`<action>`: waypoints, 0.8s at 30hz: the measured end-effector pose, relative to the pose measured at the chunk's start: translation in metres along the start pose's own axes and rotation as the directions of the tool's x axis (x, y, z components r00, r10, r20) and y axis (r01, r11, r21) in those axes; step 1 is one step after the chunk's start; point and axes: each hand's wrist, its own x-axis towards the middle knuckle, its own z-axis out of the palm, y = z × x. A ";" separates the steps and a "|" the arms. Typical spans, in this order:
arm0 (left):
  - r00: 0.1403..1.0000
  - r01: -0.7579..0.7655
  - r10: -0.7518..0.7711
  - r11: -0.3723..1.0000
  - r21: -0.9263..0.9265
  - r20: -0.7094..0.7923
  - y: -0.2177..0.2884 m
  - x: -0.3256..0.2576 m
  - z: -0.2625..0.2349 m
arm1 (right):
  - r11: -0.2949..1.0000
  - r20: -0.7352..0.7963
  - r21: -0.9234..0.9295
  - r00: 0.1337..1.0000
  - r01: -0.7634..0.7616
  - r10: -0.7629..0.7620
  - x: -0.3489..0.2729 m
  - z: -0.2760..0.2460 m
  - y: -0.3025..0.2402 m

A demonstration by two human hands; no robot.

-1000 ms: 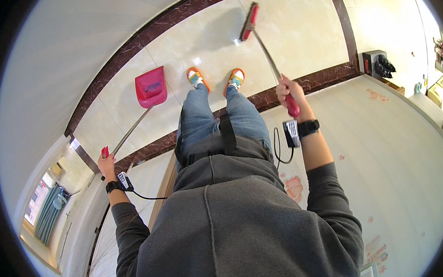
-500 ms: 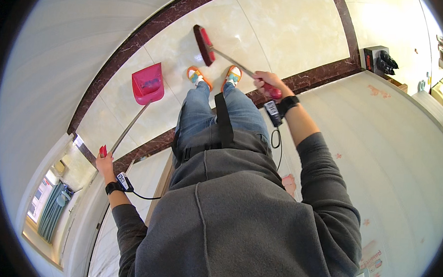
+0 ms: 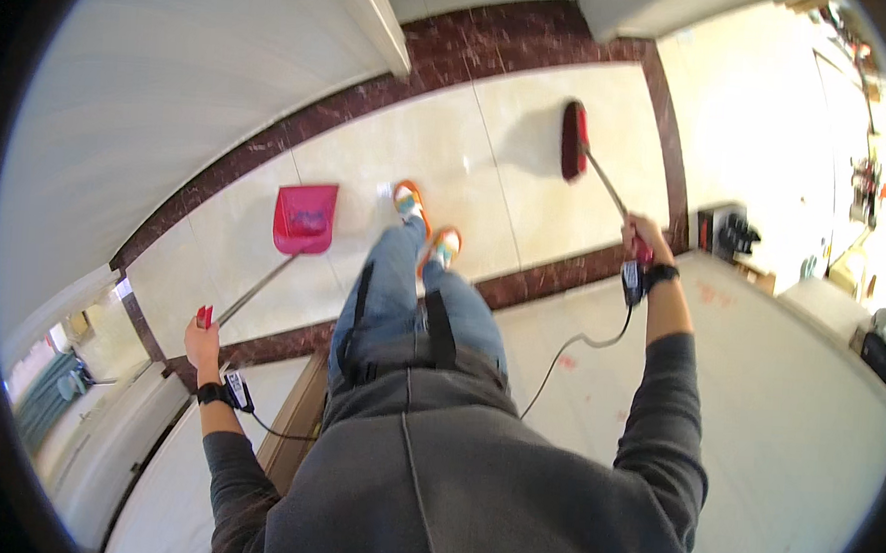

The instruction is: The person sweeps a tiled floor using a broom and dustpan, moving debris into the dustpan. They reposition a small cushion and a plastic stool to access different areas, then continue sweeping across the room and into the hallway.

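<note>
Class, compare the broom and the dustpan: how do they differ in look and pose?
The broom has a narrow head with dark bristles; the dustpan has a wide pink scoop. From the right hand, the broom slants forward and left; from the left hand, the dustpan slants forward and right. Both have slim grey poles and reddish grips.

Left arm (image 3: 237, 481) extended forward and out to left; left forearm (image 3: 220, 418) partly bare. Left hand (image 3: 201, 341) curled in grip. Right arm (image 3: 667, 408) bent at elbow, right forearm (image 3: 667, 313) pointing forward, likewise partly bare. Right hand (image 3: 648, 235) curled in grip, farther forward than left. Hands well apart.
</note>
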 end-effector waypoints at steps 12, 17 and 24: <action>0.998 -0.034 0.045 0.971 -0.238 0.041 0.075 0.031 0.030 | 0.985 0.142 0.171 0.988 0.034 -0.059 -0.048 0.046 -0.074; 0.996 -0.062 0.075 0.974 -0.219 0.051 0.112 0.034 0.020 | 0.996 0.430 0.083 0.901 0.030 -0.063 -0.001 0.139 -0.120; 0.998 -0.016 0.022 0.994 -0.109 0.054 0.173 0.006 -0.007 | 0.995 0.703 -0.096 0.707 -0.013 0.077 0.121 0.257 -0.218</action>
